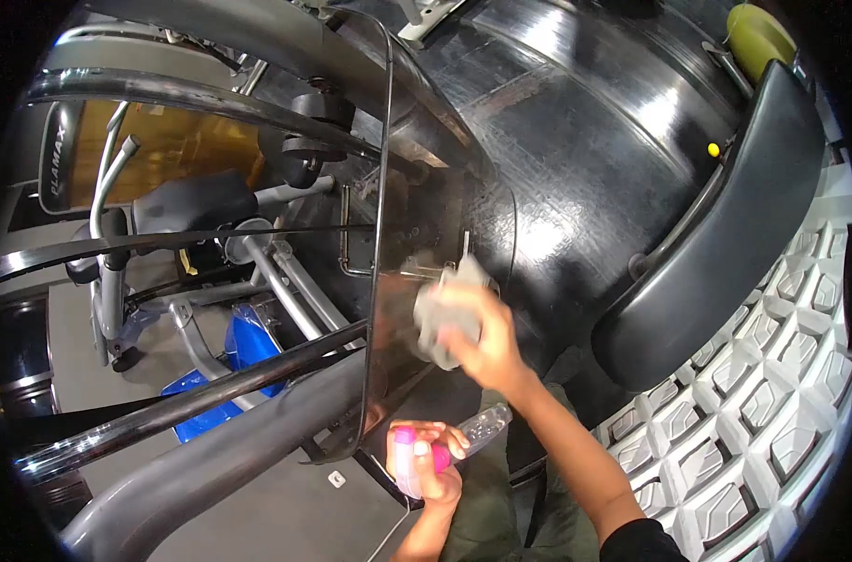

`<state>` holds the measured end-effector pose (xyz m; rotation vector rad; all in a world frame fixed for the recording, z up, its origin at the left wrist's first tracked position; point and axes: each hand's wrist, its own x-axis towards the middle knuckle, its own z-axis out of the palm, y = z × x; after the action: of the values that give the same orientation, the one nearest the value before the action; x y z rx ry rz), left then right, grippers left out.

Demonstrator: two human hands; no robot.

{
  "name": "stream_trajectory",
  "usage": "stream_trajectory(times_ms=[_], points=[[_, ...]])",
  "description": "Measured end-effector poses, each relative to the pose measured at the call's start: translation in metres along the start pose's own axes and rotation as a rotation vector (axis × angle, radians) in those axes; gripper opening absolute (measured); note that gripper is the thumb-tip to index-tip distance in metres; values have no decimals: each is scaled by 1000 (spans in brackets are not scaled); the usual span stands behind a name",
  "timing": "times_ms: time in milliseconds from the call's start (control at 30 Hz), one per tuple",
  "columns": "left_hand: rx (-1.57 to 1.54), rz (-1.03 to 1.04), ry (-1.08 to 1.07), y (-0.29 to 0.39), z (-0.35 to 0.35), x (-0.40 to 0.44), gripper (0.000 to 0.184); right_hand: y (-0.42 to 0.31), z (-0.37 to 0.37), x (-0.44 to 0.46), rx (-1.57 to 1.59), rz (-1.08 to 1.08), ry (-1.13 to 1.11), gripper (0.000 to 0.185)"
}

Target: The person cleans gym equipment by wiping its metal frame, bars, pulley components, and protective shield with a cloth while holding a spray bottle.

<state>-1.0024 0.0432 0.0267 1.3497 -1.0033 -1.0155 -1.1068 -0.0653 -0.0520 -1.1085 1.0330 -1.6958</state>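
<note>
In the head view my right hand [490, 342] is closed on a pale grey cloth [435, 318], which lies against a dark see-through panel [426, 206] of the gym machine. The cloth and fingertips are somewhat blurred. Lower down, my left hand [431, 473] grips a spray bottle [482, 429] by its pink and white head. Its clear body is tilted, pointing up and to the right, and droplets or bubbles show inside. The bottle is apart from the panel, near my legs.
A black padded bench [726, 234] stands at the right, beside a white patterned wall [754, 403]. Thick grey machine tubes [211, 450] cross the left. Behind them are another gym machine with a black seat [192, 211] and a blue covered part [248, 347]. Black flooring [566, 178] lies beyond the panel.
</note>
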Motion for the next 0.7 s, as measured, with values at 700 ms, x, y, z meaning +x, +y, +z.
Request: stream_trajectory(times_ms=[700], points=[[108, -8, -120, -29, -4, 12, 28, 23, 7, 15, -91, -5, 133, 43]])
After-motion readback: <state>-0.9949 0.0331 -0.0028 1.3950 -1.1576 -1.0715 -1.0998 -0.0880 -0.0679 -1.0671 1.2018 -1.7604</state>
